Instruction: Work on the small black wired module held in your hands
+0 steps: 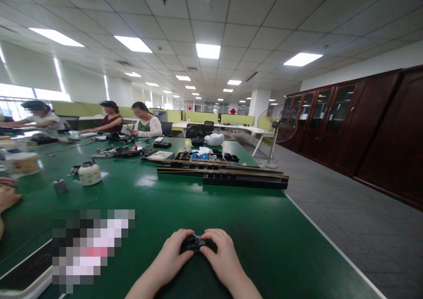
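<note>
Near the front of the green table (158,206), my left hand (175,250) and my right hand (222,248) both grip a small black part (197,244) with a shiny bit on its top. Thumbs and fingers close on it from either side, covering its ends, and its exact kind is too small to make out. The part is low over the tabletop; whether it touches the surface I cannot tell.
Long black rails (244,182) with thin brass-coloured rods lie across the table ahead. A white jar (89,173) and a grey metal cylinder (60,185) stand to the left. Another person's hand (8,195) is at the left edge. Several people sit farther back.
</note>
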Action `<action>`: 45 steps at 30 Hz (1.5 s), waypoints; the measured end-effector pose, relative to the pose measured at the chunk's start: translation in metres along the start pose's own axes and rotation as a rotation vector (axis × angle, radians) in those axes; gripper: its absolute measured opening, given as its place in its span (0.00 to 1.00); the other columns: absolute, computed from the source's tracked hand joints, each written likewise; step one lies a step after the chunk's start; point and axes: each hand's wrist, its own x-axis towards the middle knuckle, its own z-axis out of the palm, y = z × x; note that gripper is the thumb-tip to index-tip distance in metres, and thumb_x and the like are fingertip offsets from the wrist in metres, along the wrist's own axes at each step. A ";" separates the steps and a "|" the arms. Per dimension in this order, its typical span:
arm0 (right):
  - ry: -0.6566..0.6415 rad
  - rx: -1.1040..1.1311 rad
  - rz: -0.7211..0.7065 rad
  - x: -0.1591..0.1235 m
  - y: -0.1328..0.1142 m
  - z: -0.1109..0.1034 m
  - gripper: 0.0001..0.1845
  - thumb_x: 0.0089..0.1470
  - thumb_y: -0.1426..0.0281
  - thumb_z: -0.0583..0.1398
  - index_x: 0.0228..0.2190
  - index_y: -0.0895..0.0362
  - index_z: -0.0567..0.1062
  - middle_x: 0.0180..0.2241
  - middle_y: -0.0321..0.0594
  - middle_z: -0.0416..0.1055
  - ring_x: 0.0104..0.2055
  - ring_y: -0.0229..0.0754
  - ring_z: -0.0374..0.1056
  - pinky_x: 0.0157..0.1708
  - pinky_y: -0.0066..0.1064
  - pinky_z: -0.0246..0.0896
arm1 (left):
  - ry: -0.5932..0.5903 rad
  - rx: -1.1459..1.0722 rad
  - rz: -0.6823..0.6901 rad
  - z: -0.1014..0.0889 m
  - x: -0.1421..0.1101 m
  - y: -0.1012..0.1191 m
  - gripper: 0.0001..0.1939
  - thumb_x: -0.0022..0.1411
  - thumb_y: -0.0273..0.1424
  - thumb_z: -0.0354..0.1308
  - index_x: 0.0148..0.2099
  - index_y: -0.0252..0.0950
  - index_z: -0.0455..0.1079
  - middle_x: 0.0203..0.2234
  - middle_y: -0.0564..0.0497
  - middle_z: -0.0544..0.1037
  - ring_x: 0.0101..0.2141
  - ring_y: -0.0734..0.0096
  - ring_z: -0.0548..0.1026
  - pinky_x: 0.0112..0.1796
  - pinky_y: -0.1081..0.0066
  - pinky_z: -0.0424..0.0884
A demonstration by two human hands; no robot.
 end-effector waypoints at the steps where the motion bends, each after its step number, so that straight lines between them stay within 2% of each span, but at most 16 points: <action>1: 0.021 0.019 0.005 0.000 0.001 0.000 0.09 0.45 0.70 0.59 0.32 0.50 0.76 0.39 0.37 0.74 0.47 0.46 0.65 0.50 0.39 0.55 | 0.001 0.004 -0.002 0.000 0.000 0.000 0.20 0.47 0.26 0.54 0.46 0.37 0.66 0.43 0.48 0.73 0.46 0.63 0.69 0.49 0.66 0.62; 8: 0.177 0.110 0.073 0.003 0.011 -0.002 0.13 0.48 0.67 0.57 0.37 0.53 0.75 0.40 0.40 0.74 0.46 0.45 0.67 0.48 0.35 0.61 | -0.001 -0.009 0.009 -0.001 0.001 0.002 0.20 0.46 0.25 0.54 0.45 0.37 0.67 0.43 0.48 0.73 0.46 0.64 0.68 0.50 0.66 0.61; 12: 0.259 0.159 0.094 0.005 0.017 -0.006 0.16 0.50 0.64 0.56 0.41 0.54 0.74 0.41 0.42 0.74 0.46 0.46 0.68 0.48 0.37 0.61 | -0.004 -0.028 -0.004 -0.002 0.001 0.004 0.21 0.46 0.25 0.54 0.46 0.36 0.67 0.44 0.47 0.72 0.47 0.63 0.68 0.51 0.65 0.61; 19: 0.430 0.229 0.172 0.007 0.023 -0.018 0.21 0.50 0.59 0.56 0.43 0.57 0.72 0.42 0.46 0.73 0.46 0.48 0.69 0.47 0.39 0.63 | 0.000 -0.027 -0.035 -0.001 0.000 0.002 0.25 0.46 0.25 0.54 0.50 0.37 0.65 0.47 0.47 0.71 0.49 0.63 0.67 0.53 0.65 0.59; 23: 0.518 0.235 0.204 0.008 0.026 -0.027 0.23 0.50 0.57 0.55 0.45 0.57 0.70 0.44 0.46 0.73 0.47 0.48 0.68 0.47 0.39 0.63 | -0.016 -0.011 -0.038 -0.002 0.000 0.003 0.24 0.47 0.26 0.54 0.49 0.37 0.66 0.46 0.47 0.72 0.49 0.63 0.67 0.53 0.65 0.59; 29: 0.584 0.242 0.196 0.006 0.026 -0.035 0.23 0.51 0.57 0.55 0.46 0.56 0.70 0.44 0.46 0.72 0.47 0.47 0.67 0.47 0.38 0.63 | -0.018 -0.023 -0.027 -0.004 -0.001 0.006 0.22 0.47 0.26 0.54 0.48 0.38 0.67 0.46 0.48 0.71 0.49 0.63 0.67 0.53 0.65 0.59; 33: 0.555 0.217 0.171 0.006 0.023 -0.037 0.22 0.51 0.58 0.54 0.45 0.56 0.70 0.45 0.45 0.71 0.48 0.47 0.66 0.49 0.40 0.61 | -0.021 -0.025 -0.024 -0.004 -0.001 0.006 0.22 0.47 0.26 0.54 0.48 0.36 0.67 0.46 0.46 0.71 0.49 0.63 0.67 0.53 0.65 0.59; 38: 0.493 0.155 0.107 0.006 0.019 -0.034 0.19 0.50 0.59 0.56 0.41 0.54 0.73 0.43 0.44 0.73 0.47 0.48 0.67 0.48 0.40 0.61 | -0.010 -0.020 -0.032 -0.002 0.000 0.005 0.25 0.46 0.26 0.54 0.50 0.36 0.66 0.47 0.47 0.72 0.49 0.62 0.67 0.53 0.64 0.58; 45: 0.162 0.059 0.098 0.002 0.008 -0.023 0.10 0.45 0.66 0.59 0.33 0.51 0.77 0.35 0.39 0.75 0.41 0.46 0.69 0.45 0.38 0.62 | -0.007 -0.031 -0.009 -0.001 0.001 0.001 0.24 0.46 0.26 0.53 0.48 0.38 0.67 0.45 0.48 0.73 0.48 0.62 0.67 0.52 0.65 0.59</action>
